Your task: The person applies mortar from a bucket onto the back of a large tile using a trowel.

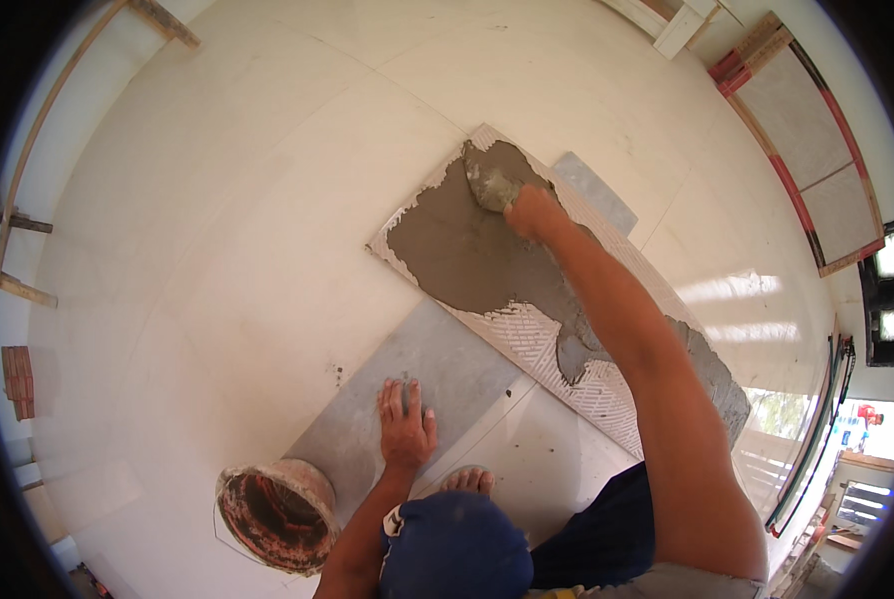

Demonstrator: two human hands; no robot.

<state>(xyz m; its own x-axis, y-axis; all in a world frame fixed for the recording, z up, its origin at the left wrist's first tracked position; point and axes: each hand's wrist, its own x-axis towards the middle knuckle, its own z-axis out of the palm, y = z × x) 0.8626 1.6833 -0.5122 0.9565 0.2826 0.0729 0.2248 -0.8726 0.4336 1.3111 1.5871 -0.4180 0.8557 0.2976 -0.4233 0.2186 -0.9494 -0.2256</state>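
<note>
Left hand (405, 431), open and empty, rests on the near grey tile (447, 349), apparently for balance; right hand (535, 215) grips a trowel (491, 185) on far mortar (467, 260).

Right hand (535, 214) reaches forward, clenched; left hand (406, 427) lies flat.

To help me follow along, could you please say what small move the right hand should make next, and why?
Perhaps draw the trowel in the right hand toward the bare ribbing on the tile, since mortar covers most of the far end but leaves that ribbing exposed.
</note>
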